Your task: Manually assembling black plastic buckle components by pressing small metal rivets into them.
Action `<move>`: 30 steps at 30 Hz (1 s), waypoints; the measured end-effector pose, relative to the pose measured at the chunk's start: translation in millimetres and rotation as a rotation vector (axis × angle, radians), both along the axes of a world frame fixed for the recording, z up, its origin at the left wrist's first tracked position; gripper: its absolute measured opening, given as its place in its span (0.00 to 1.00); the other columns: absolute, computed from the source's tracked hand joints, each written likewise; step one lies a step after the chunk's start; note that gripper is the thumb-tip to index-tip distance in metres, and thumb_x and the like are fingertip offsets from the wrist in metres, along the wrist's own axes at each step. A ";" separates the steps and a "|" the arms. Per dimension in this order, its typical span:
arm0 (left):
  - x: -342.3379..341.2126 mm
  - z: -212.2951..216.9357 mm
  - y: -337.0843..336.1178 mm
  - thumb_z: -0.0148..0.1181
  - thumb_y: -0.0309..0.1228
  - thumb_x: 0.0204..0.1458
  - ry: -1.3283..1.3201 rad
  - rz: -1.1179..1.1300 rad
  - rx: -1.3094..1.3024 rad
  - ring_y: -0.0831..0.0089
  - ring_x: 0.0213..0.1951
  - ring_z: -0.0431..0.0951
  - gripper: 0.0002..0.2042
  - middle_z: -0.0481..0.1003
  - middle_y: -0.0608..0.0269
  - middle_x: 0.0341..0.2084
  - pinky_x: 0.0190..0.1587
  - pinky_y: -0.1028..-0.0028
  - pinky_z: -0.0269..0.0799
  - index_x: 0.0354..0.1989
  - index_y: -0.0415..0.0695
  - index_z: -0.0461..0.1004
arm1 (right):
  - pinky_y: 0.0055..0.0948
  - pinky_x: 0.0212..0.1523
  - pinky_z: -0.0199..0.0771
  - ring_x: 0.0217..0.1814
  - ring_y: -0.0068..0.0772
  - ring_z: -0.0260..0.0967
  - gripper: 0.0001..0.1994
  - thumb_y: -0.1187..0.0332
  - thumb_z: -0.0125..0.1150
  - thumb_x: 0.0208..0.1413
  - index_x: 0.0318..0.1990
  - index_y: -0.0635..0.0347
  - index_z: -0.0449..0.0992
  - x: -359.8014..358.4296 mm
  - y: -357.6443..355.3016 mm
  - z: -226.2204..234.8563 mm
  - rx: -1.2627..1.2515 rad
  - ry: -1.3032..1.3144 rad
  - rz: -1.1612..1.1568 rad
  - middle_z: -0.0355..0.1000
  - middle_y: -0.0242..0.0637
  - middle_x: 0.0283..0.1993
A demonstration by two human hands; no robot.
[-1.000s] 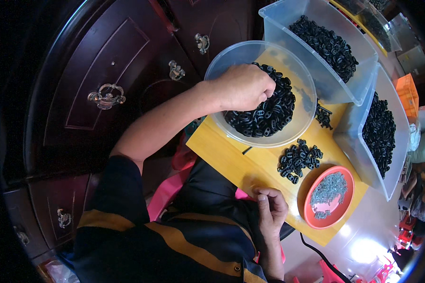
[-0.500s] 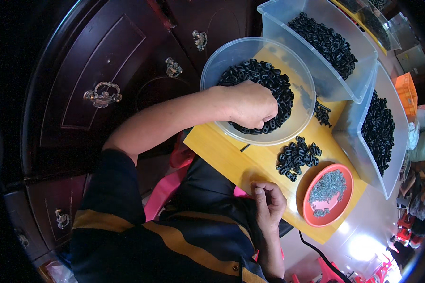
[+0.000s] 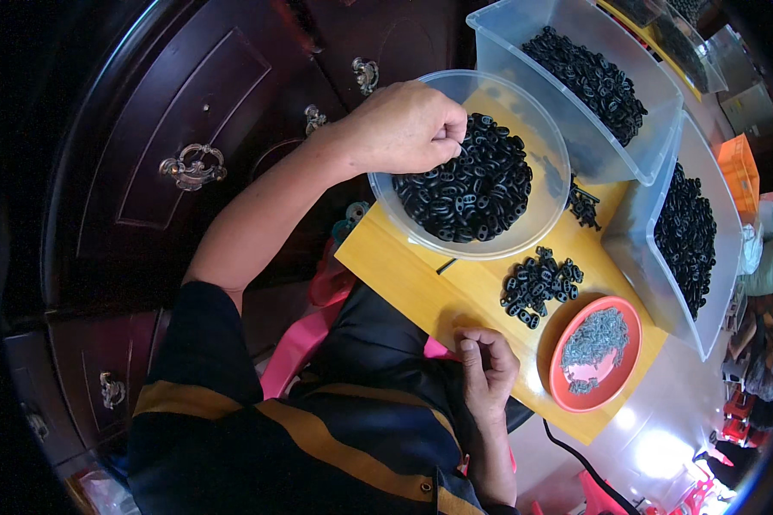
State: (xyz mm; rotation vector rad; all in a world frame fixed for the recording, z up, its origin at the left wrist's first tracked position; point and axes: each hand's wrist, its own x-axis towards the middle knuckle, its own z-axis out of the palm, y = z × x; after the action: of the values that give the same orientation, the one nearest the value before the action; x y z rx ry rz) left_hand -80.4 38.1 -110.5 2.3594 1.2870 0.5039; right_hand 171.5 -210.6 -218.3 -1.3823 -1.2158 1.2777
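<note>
My left hand (image 3: 410, 129) is closed with its knuckles up, over the far left rim of a clear round plastic bowl (image 3: 544, 213). Whatever its fingers may hold is hidden. In the bowl lies a heap of small black oval pieces with holes (image 3: 477, 193). My right hand (image 3: 489, 369) rests by the table's near edge, fingers curled and thumb brought toward the index finger; I cannot make out anything between them. A small pile of the same kind of black pieces (image 3: 541, 285) lies on the table, between that hand and the bowl.
An orange-red dish (image 3: 567, 396) of small grey metal parts (image 3: 594, 342) stands right of my right hand. Two clear bins (image 3: 558, 90) (image 3: 640, 240) of black pieces flank the bowl. Black rod-like parts (image 3: 585, 208) lie between. Dark drawers (image 3: 180, 129) rise at left.
My left hand has lifted off the heap of black pieces and moved left and away from me, to the bowl's far left rim. My right hand has stayed nearly still.
</note>
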 end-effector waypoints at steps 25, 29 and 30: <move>6.3 -8.4 -7.5 0.64 0.26 0.55 -0.207 -0.055 -0.342 0.83 0.26 0.75 0.05 0.78 0.67 0.22 0.30 0.76 0.72 0.32 0.37 0.80 | 0.25 0.43 0.75 0.39 0.26 0.76 0.03 0.77 0.63 0.62 0.41 0.66 0.78 -0.8 2.2 3.6 -0.050 -0.043 -0.008 0.79 0.37 0.37; 3.3 -13.4 -5.6 0.64 0.26 0.54 -0.232 -0.048 -0.373 0.81 0.26 0.76 0.05 0.78 0.65 0.22 0.31 0.75 0.73 0.32 0.36 0.79 | 0.25 0.44 0.75 0.39 0.26 0.77 0.03 0.77 0.63 0.61 0.41 0.66 0.78 -1.5 1.8 2.5 -0.061 -0.039 -0.017 0.79 0.38 0.38; 2.6 -14.9 -5.3 0.64 0.26 0.54 -0.223 -0.050 -0.360 0.81 0.26 0.76 0.05 0.78 0.65 0.22 0.31 0.75 0.73 0.32 0.36 0.79 | 0.25 0.44 0.76 0.40 0.26 0.77 0.03 0.78 0.63 0.61 0.41 0.66 0.78 -1.6 1.2 1.2 -0.071 -0.031 -0.025 0.79 0.38 0.38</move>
State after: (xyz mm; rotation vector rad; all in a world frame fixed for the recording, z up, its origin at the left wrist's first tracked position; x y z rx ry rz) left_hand -77.8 32.8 -125.4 1.9720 1.1097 0.4610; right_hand 169.9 -209.4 -217.1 -1.4687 -1.1798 1.2979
